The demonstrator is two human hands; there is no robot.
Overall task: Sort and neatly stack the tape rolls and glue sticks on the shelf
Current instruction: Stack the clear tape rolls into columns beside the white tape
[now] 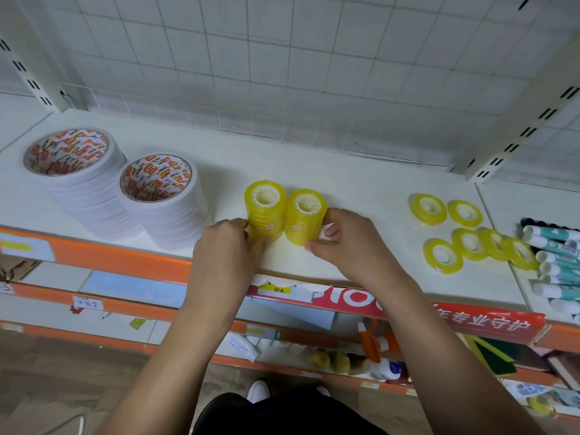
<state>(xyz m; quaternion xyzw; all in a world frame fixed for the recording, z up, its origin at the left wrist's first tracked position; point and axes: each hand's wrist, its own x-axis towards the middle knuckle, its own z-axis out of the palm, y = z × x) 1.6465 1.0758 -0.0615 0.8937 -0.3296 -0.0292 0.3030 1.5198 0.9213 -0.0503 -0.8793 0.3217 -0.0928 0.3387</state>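
Left hand [226, 243] has its grip curled round the base of the left yellow tape stack [265, 211]. Right hand [342, 243] has its grip round the right yellow tape stack [306, 218]. The stacks stand upright, touching, mid shelf [361, 189]. Two white tape stacks [163, 199] stand at left. Loose yellow rolls [464, 233] lie at right, with glue sticks [555, 262] at far right.

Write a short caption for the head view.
Left hand and right hand hold two yellow tape stacks upright on the shelf.
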